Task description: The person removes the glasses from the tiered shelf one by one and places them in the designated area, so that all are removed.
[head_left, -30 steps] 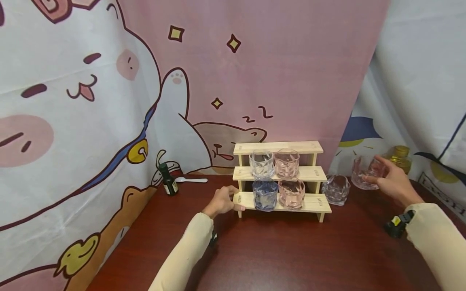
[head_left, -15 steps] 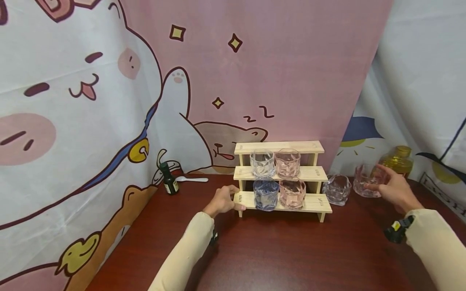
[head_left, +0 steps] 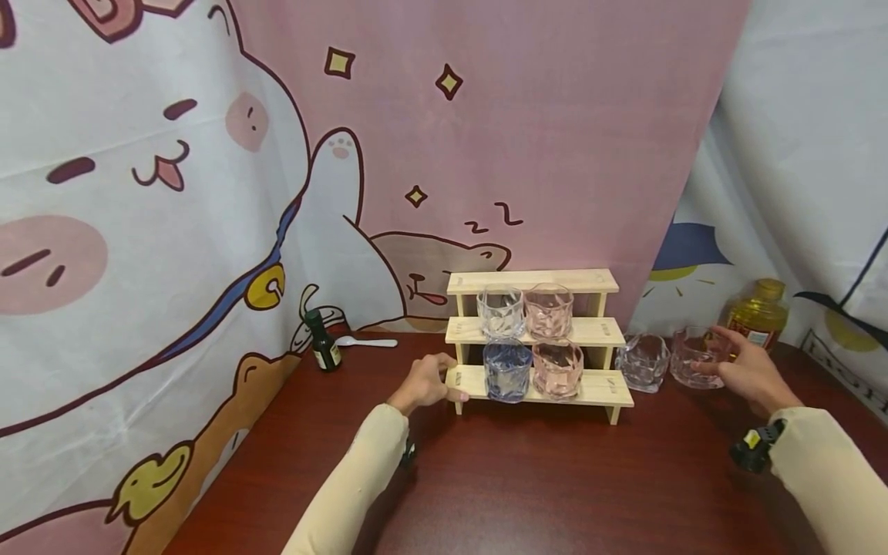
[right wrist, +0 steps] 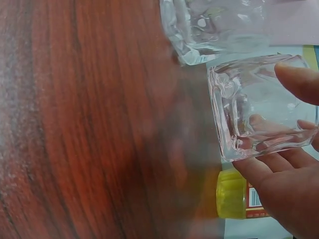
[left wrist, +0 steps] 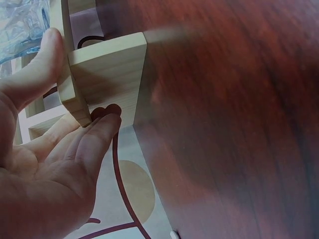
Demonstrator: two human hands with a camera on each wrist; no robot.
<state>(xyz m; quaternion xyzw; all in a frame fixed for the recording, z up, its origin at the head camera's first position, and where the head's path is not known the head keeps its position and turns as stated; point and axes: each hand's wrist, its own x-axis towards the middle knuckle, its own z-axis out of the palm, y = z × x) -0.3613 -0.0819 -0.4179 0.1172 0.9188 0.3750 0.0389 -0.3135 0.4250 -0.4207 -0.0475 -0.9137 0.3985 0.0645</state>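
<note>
My left hand (head_left: 425,383) grips the left end of the lowest step of a three-step wooden display stand (head_left: 534,280). In the left wrist view the thumb lies on the board's edge and the fingers reach beneath it. My right hand (head_left: 755,378) holds a faintly pink glass tumbler (right wrist: 237,107), thumb on one side and fingers on the other. Close beside it stands a clear tumbler (head_left: 643,364), right of the stand. A blue tumbler (head_left: 506,371) and a pink tumbler (head_left: 557,371) share the lowest step; a clear one (head_left: 500,312) and another pink one (head_left: 548,312) occupy the middle step.
Behind the right hand is a yellow bottle (head_left: 759,314) with a label. At the left back stand a small dark green bottle (head_left: 322,343) and a white spoon (head_left: 368,343). A printed cloth (head_left: 555,139) hangs behind the dark red table (head_left: 527,486).
My right hand has brought the pink tumbler down and nearer, beside the clear tumbler, uncovering more of the yellow bottle. My left hand keeps its grip on the stand.
</note>
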